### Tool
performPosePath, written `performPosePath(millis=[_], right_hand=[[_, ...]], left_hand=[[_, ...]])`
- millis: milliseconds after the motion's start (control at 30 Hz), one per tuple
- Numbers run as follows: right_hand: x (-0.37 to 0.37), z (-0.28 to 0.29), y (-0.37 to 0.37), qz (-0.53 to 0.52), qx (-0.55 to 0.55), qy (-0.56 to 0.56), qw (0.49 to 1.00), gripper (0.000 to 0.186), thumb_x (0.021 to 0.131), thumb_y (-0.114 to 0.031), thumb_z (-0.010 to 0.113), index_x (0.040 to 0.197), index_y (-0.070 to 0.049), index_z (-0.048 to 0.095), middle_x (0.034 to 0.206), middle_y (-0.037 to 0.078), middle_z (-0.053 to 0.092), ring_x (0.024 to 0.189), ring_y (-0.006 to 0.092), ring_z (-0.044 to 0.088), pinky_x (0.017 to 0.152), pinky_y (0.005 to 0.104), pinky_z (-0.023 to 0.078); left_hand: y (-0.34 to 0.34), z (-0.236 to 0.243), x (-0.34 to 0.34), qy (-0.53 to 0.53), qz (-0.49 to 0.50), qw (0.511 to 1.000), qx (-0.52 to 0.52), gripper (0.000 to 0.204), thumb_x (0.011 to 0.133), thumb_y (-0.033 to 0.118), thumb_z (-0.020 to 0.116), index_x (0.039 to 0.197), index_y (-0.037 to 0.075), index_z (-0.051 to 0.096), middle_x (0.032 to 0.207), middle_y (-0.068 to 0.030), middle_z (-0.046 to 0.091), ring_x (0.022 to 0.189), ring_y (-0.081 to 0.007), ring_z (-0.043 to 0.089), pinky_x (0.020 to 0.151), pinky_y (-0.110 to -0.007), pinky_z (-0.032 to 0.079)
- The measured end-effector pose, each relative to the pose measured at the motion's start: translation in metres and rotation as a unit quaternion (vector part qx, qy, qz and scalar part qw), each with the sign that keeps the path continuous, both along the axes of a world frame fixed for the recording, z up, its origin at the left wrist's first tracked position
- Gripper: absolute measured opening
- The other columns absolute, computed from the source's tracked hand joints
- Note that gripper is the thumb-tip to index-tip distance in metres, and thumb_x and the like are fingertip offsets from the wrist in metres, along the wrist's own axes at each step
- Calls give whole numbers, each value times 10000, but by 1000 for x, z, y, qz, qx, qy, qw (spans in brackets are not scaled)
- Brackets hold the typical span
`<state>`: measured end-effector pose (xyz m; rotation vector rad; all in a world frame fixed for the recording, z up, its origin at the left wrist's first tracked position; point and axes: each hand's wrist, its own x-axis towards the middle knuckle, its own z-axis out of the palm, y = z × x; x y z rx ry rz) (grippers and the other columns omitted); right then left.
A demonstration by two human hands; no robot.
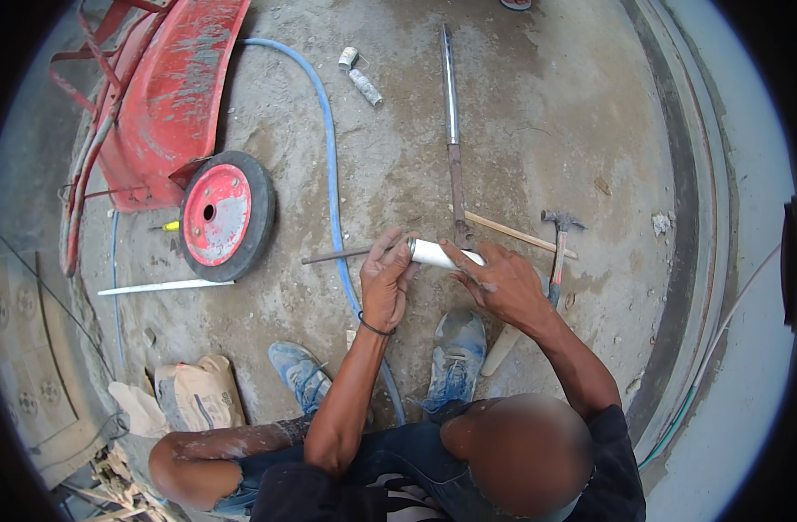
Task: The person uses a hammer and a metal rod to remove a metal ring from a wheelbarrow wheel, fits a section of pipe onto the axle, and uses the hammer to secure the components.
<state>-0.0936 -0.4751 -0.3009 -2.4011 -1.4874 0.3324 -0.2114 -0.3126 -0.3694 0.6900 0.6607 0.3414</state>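
My left hand (pixel 390 283) is closed around the metal-ringed end of a short white tube (pixel 430 254). My right hand (pixel 501 283) grips the tube's other end. A thin dark rod (pixel 333 257) extends leftward behind my left hand; whether I touch it is unclear. Beyond the tube, a long metal bar (pixel 452 96), shiny at the far part and rusty nearer, lies on the concrete floor (pixel 572 104). A wooden stick (pixel 475 219) and a hammer (pixel 561 239) lie near my right hand, and a pale strip (pixel 500 352) lies partly under that arm.
A tipped red wheelbarrow (pixel 155 113) with its wheel (pixel 224 209) occupies the left. Nearby are a blue hose (pixel 329 148), white pipe (pixel 164 286), paper sack (pixel 198 391) and two small cylinders (pixel 365 87). A pale ledge (pixel 746 148) runs along the right. Another person's foot shows at top.
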Motion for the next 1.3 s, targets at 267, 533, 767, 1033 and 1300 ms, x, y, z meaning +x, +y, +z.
performPosePath(millis=[267, 533, 767, 1033, 1300], right_hand=[[6, 5, 1, -3, -16, 4, 1000, 512, 903, -346, 589, 1393, -268, 461, 811, 129, 558, 597, 279, 599, 495, 395, 482], [4, 8, 0, -6, 2, 5, 1000, 522, 881, -311, 623, 1380, -256, 480, 799, 126, 557, 660, 281, 605, 537, 389, 477], [12, 14, -2, -15, 41, 79, 996, 490, 906, -340, 591, 1365, -202, 489, 834, 156, 563, 661, 330, 601, 557, 422, 483], [11, 20, -2, -31, 54, 68, 996, 468, 867, -280, 647, 1310, -175, 536, 805, 139, 566, 661, 333, 599, 571, 434, 482], [5, 15, 9, -17, 38, 71, 997, 508, 836, -221, 680, 1321, -182, 534, 800, 155, 557, 686, 353, 587, 611, 441, 467]], left_hand=[[3, 3, -1, 3, -30, 999, -22, 495, 940, 177, 602, 1339, -61, 432, 1223, -158, 600, 1084, -212, 607, 915, -336, 522], [-13, 7, 5, -31, 46, 995, -84, 482, 955, 210, 565, 1329, -61, 428, 1229, -149, 585, 1104, -218, 599, 914, -330, 542], [-23, 24, 16, -16, -39, 998, 40, 454, 919, 129, 622, 1294, -79, 471, 1146, -153, 636, 1004, -192, 647, 813, -290, 582], [-25, 30, 25, -10, -57, 998, 27, 424, 905, 107, 641, 1270, -65, 513, 1141, -147, 649, 984, -172, 650, 829, -288, 571], [-9, 18, 11, 10, 4, 1000, 22, 435, 889, 79, 657, 1265, -76, 503, 1103, -159, 657, 983, -184, 654, 852, -300, 564]])
